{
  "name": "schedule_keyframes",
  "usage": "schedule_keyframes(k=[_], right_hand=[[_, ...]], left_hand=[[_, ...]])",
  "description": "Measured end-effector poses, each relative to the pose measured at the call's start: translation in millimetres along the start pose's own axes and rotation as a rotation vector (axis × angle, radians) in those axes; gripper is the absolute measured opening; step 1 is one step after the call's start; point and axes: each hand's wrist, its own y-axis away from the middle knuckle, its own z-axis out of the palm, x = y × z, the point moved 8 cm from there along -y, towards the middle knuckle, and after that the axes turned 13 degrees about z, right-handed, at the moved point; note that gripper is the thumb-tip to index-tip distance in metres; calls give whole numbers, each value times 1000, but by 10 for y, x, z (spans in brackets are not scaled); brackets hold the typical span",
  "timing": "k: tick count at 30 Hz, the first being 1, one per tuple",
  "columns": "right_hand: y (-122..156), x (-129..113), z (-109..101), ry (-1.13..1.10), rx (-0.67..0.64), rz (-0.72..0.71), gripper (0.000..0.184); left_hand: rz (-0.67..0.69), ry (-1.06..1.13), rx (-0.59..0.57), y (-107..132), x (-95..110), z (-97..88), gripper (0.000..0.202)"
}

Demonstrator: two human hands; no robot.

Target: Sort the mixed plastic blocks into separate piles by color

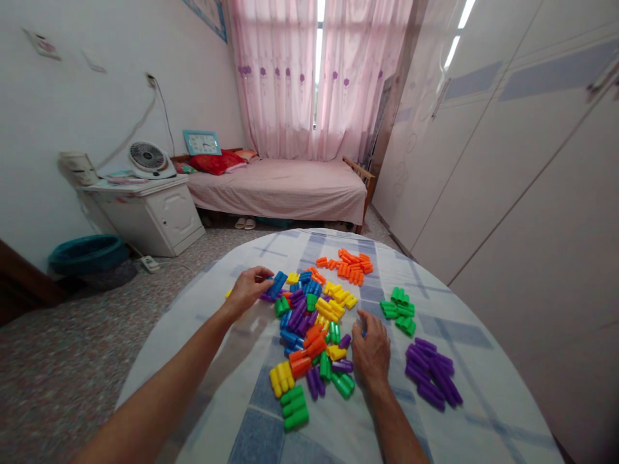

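Observation:
My left hand [247,291] pinches a blue building block [277,284] made of joined tubes, at the left side of a mixed heap. My right hand [372,347] rests on the table right of the heap, fingers curled round a small blue block mostly hidden by them. Between the hands lie purple blocks [300,316], yellow blocks [330,309], orange blocks [309,351], green blocks [294,408] and more blue ones. Single-colour groups lie apart: orange blocks [351,266] at the far side, green blocks [399,310] at right, purple blocks [432,372] nearer me.
The round table [261,393] has a white and blue checked cloth. Beyond it stands a bed [285,187]. At left are a white cabinet [169,219] with a fan [149,160] and a teal-lined bin [89,254]. A tall wardrobe [464,167] lines the right.

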Motion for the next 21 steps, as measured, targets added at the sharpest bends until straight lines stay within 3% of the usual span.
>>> schedule_keyframes(k=[3,6,8,10,14,17,21], right_hand=[[-3,-12,-9,4,10,-6,39],[-9,-4,5,17,11,-13,39],[-12,3,19,25,8,-21,39],[-12,11,28,32,5,-23,39],[-8,16,26,39,-1,-11,38],[-7,11,21,45,-2,-9,38],[-8,13,23,35,-9,-16,39]], left_hand=[[-18,118,-189,536,-24,-32,30],[-81,68,-241,1023,-207,-138,29],[-100,16,-298,1225,-299,-170,29],[-79,-77,-312,1268,-294,-211,31],[127,-247,-203,875,77,-174,31],[292,-275,-209,374,395,165,29],[238,-533,-293,-248,445,699,38]])
